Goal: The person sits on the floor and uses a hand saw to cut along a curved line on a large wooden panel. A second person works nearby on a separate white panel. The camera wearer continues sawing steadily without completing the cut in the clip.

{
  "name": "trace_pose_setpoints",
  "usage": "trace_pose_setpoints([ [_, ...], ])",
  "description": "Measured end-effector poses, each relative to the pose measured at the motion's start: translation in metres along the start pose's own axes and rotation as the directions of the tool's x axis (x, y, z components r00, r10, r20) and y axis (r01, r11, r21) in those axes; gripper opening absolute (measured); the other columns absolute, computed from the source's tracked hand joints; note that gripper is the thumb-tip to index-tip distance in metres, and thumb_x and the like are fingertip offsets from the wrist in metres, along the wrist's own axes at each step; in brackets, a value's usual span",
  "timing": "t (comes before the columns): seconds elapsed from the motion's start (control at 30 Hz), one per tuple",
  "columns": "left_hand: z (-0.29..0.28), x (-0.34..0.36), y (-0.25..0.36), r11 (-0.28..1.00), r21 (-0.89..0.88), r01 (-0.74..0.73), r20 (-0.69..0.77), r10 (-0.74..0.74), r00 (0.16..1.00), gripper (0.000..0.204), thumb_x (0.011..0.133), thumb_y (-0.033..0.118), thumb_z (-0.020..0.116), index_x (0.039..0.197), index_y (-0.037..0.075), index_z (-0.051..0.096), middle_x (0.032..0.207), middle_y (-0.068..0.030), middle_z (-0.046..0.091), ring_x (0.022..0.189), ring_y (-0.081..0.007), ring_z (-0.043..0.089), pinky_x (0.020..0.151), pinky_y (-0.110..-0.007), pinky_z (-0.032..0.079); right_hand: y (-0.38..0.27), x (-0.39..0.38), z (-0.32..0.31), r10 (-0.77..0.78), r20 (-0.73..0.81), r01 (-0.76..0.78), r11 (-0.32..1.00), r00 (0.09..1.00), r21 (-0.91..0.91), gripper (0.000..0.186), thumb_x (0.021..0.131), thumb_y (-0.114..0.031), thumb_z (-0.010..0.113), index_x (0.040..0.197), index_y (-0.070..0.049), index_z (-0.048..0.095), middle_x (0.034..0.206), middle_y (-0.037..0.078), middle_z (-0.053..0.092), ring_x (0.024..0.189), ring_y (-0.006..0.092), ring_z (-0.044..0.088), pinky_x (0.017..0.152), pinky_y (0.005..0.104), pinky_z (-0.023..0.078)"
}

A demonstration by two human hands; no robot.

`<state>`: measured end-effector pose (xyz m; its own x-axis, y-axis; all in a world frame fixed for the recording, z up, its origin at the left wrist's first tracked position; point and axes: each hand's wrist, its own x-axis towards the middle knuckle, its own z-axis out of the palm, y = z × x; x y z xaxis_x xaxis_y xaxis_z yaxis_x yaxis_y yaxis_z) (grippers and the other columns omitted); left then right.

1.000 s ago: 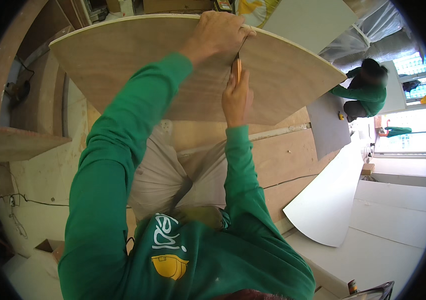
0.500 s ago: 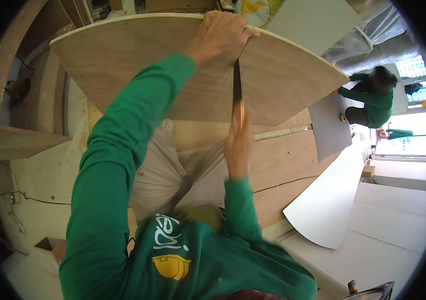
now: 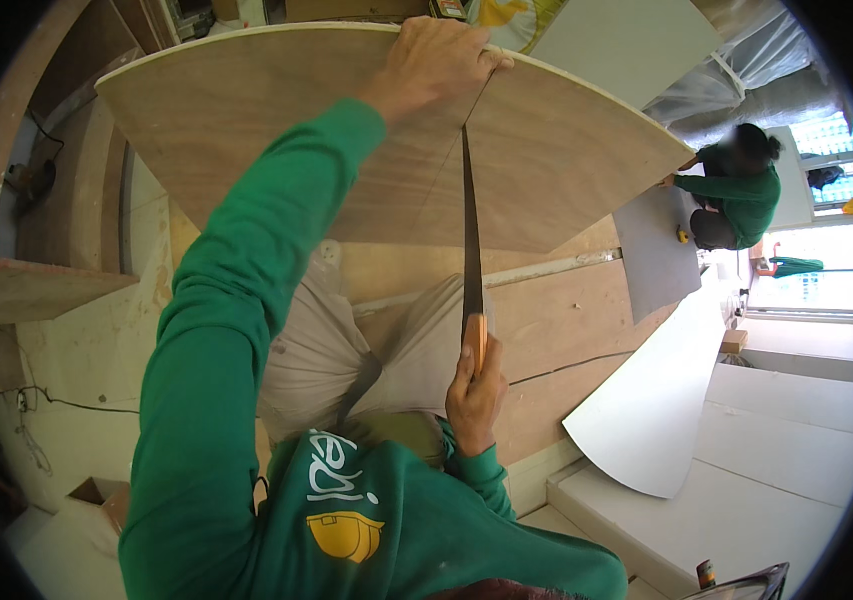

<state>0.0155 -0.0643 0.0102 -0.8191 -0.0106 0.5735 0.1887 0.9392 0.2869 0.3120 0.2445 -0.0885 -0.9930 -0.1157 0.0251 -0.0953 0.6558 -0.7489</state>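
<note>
A large plywood panel (image 3: pixel 296 130) with a curved far edge spans the space in front of me. My left hand (image 3: pixel 436 60) is closed over that far edge, beside a thin cut. Low in front of my body, my right hand (image 3: pixel 477 400) wraps round the orange-brown handle of a handsaw (image 3: pixel 472 240). The saw's dark blade points away from me, its tip at the inner end of the cut. A faint line on the wood runs on from there toward my legs.
At the right, a co-worker (image 3: pixel 746 190) in green crouches with hands at the panel's right corner. A white curved sheet (image 3: pixel 646 400) and a grey sheet (image 3: pixel 656 250) lie on the right. An open wooden cabinet (image 3: pixel 56 220) stands left. A cable (image 3: pixel 76 403) crosses the floor.
My right hand has drawn the handsaw back toward my body, so more of the blade shows. My left hand keeps its hold on the panel's edge. The co-worker has shifted slightly.
</note>
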Motion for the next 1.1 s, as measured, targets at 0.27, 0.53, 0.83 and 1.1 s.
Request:
trace_pose_setpoints([
  [0.27, -0.004, -0.005, 0.009, 1.000, -0.012, -0.029, -0.009, 0.029, 1.000, 0.058, 0.103, 0.061, 0.067, 0.095, 0.005, 0.076, 0.089, -0.0165, 0.081, 0.086, -0.0386, 0.079, 0.077, -0.054, 0.058, -0.058, 0.243, 0.082, -0.295, -0.182, 0.275, 0.953, 0.938, -0.126, 0.039, 0.115, -0.027, 0.059, 0.146, -0.004, 0.054, 0.086, 0.032, 0.072, 0.078, 0.0576, 0.068, 0.066, 0.0634, 0.049],
  [0.53, 0.002, -0.002, 0.000, 0.999, -0.033, -0.024, -0.014, 0.024, 1.000, 0.059, 0.104, 0.061, 0.067, 0.091, 0.004, 0.075, 0.081, -0.0157, 0.078, 0.083, -0.0391, 0.078, 0.076, -0.055, 0.058, 0.004, 0.029, 0.017, -0.141, -0.041, 0.141, 0.990, 0.989, -0.007, 0.035, 0.116, -0.018, 0.057, 0.147, -0.002, 0.059, 0.103, 0.031, 0.073, 0.091, 0.0536, 0.070, 0.072, 0.0581, 0.053],
  [0.83, -0.003, -0.008, 0.015, 0.997, -0.047, -0.054, -0.070, 0.051, 0.996, 0.056, 0.103, 0.058, 0.069, 0.086, 0.004, 0.074, 0.082, -0.0161, 0.079, 0.081, -0.0405, 0.078, 0.076, -0.054, 0.058, -0.056, 0.237, 0.082, -0.232, -0.148, 0.219, 0.971, 0.962, -0.095, 0.044, 0.116, -0.030, 0.059, 0.151, -0.005, 0.053, 0.098, 0.036, 0.072, 0.089, 0.0567, 0.070, 0.069, 0.0636, 0.050],
  [1.1, 0.002, -0.004, -0.005, 0.999, -0.035, -0.033, -0.076, 0.030, 0.997, 0.058, 0.103, 0.060, 0.068, 0.085, 0.005, 0.073, 0.080, -0.0158, 0.078, 0.081, -0.0389, 0.077, 0.077, -0.054, 0.058, 0.015, 0.063, 0.036, -0.308, -0.091, 0.304, 0.951, 0.947, -0.048, 0.040, 0.116, -0.020, 0.058, 0.153, -0.004, 0.055, 0.107, 0.032, 0.075, 0.097, 0.0554, 0.072, 0.079, 0.0582, 0.056],
])
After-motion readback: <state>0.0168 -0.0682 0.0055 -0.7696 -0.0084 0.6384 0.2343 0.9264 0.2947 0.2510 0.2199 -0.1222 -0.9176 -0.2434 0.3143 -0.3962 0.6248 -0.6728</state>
